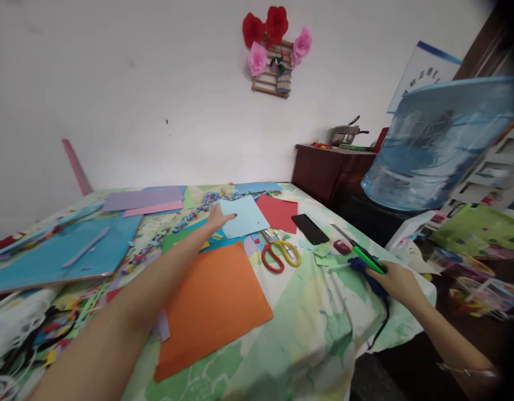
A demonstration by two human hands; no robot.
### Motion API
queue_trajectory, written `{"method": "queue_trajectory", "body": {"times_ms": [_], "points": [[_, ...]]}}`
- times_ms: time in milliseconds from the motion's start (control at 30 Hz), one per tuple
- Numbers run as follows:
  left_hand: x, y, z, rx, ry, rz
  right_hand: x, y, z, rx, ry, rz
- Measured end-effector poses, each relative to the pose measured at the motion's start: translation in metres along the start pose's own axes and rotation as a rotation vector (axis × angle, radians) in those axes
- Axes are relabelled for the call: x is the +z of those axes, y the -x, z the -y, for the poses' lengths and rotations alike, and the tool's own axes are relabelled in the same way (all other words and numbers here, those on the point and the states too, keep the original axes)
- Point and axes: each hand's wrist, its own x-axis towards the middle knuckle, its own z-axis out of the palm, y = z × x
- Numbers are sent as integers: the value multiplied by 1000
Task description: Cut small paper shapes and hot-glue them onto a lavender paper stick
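My left hand (218, 217) reaches across the table onto the left edge of a light blue paper sheet (246, 216). Its thumb is spread out over the sheet, apart from the fingers. Under my left forearm lies an orange paper sheet (217, 301). My right hand (392, 278), at the table's right edge, is closed around a green-handled tool (367, 258) with a slim metal blade pointing away to the left. Beneath that hand is a dark blue item with a cord (376, 285). Red-handled scissors (272, 262) and yellow-handled scissors (290, 253) lie between my hands.
A black phone (310, 229), a dark red oval object (342, 247) and green paper scraps (323, 255) lie right of the scissors. Red paper (282, 214) adjoins the light blue sheet. A blue board (89, 245) lies left. A large water bottle (432, 150) stands beyond the right edge.
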Motion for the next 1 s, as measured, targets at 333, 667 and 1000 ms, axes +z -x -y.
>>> {"method": "queue_trajectory", "body": {"times_ms": [333,667,1000], "points": [[-21,196,-42,547,-503,742,4,68,66,-533,-332,20],[-39,253,-25,270,-479,634,-5,65,85,-841,-374,218],[-16,226,-27,386,-509,720,0,33,70,-736,-431,66]]}}
